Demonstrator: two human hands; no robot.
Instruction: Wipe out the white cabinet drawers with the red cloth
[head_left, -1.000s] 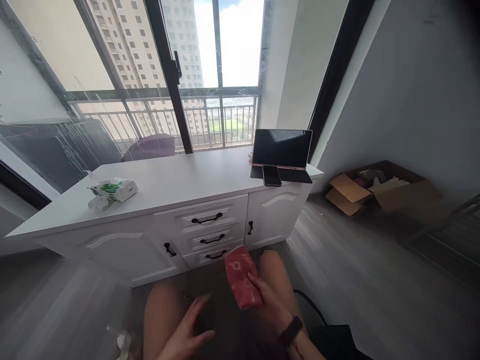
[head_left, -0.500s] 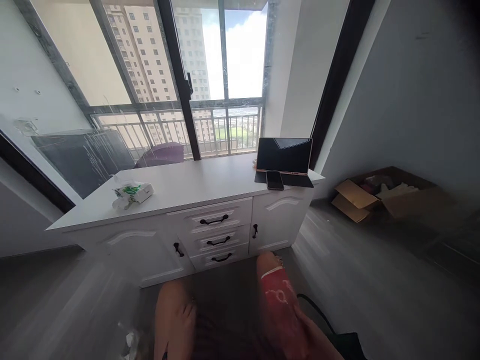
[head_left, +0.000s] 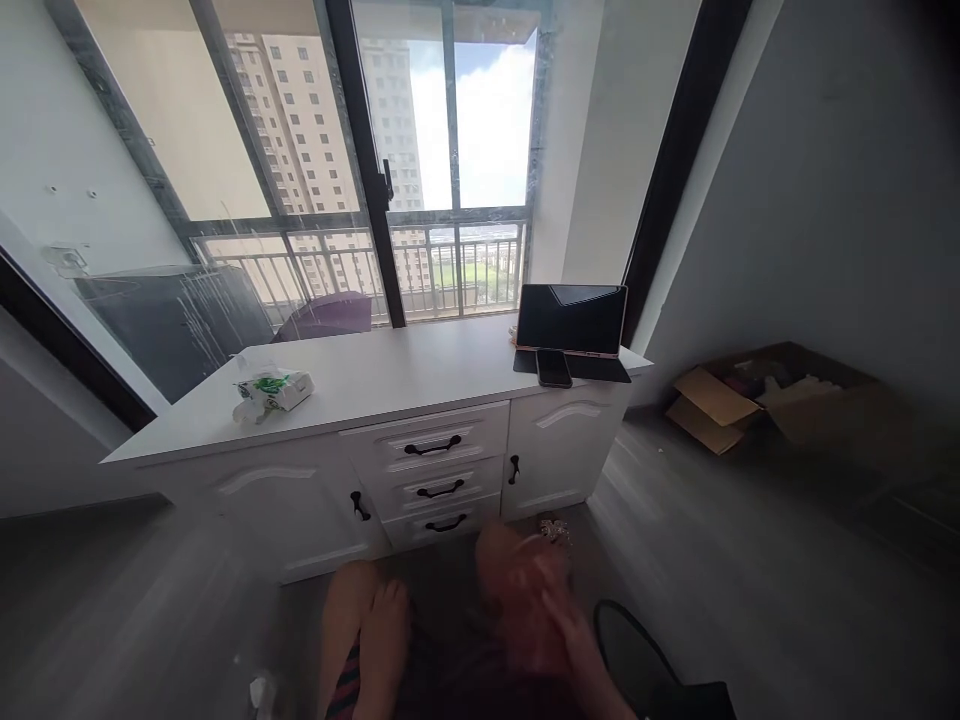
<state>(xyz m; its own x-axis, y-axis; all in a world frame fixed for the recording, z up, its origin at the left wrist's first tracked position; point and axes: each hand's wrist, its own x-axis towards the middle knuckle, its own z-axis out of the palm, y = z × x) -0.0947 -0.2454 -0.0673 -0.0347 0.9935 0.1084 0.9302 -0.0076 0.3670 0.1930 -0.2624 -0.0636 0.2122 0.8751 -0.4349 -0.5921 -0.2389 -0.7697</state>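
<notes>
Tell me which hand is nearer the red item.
Right. The right hand holds the red item, blurred; the left hand rests on the left leg, apart from it.

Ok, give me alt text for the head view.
A person's right grip holds a blurred red item by the right leg while the left grip rests on the left knee. Ahead, a white cabinet bears a white-and-green packet at left and a tablet and phone at right; an open cardboard box sits on the floor farther right.

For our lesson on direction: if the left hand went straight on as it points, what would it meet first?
The left hand would likely meet the white cabinet first, though depth is unclear.
</notes>
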